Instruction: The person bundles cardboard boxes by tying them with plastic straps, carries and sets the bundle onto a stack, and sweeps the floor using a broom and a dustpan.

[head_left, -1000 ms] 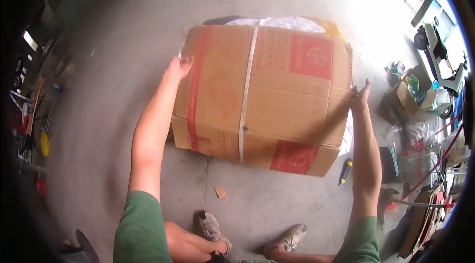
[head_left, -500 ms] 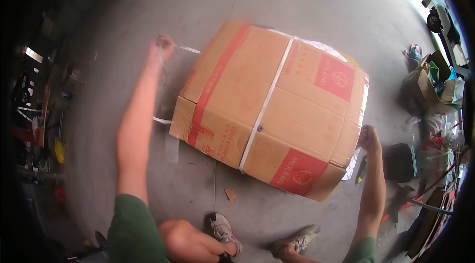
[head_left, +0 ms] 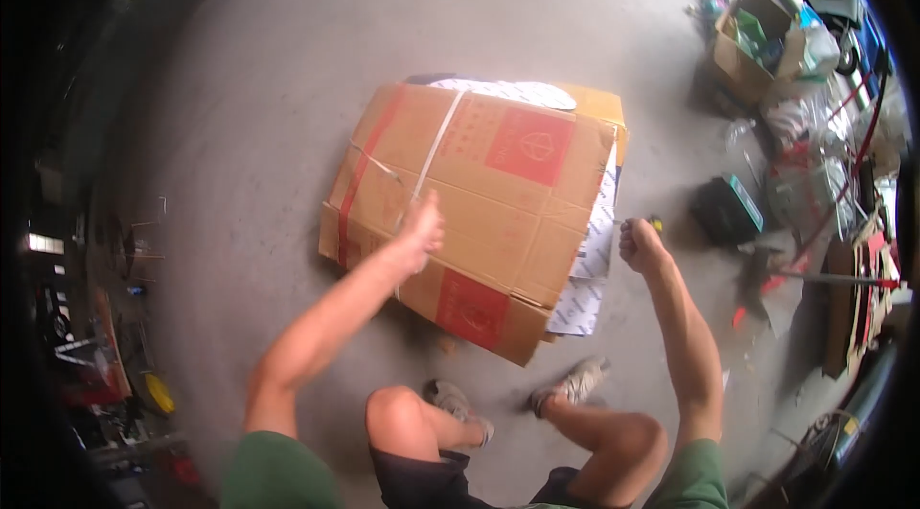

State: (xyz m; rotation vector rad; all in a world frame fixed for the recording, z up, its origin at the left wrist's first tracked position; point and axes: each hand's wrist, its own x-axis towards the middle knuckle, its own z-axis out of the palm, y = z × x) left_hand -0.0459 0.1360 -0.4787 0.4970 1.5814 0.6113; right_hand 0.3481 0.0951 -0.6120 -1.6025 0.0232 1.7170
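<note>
A flattened stack of brown cardboard [head_left: 383,193] with red printed panels lies on the floor before me, with patterned white sheets [head_left: 599,245] showing at its right side. One pale strap [head_left: 443,140] runs across the top of the stack. Another length of strap [head_left: 377,161] slants over its left part towards my left hand [head_left: 422,233]. That hand is closed above the cardboard, with the strap apparently in its fingers. Just off the right edge, my right hand [head_left: 640,244] is held in a fist; what is inside it is hidden.
An open carton [head_left: 743,58] with bags stands at the upper right. Below it are a dark box [head_left: 726,210], clear plastic and red poles. A yellow object [head_left: 159,394] lies among clutter at the left. My shoes [head_left: 575,384] are close to the stack.
My left hand has swung right and down from beside the stack to above it, bringing the strap over. The right hand has moved slightly off the stack's edge. The view has shifted.
</note>
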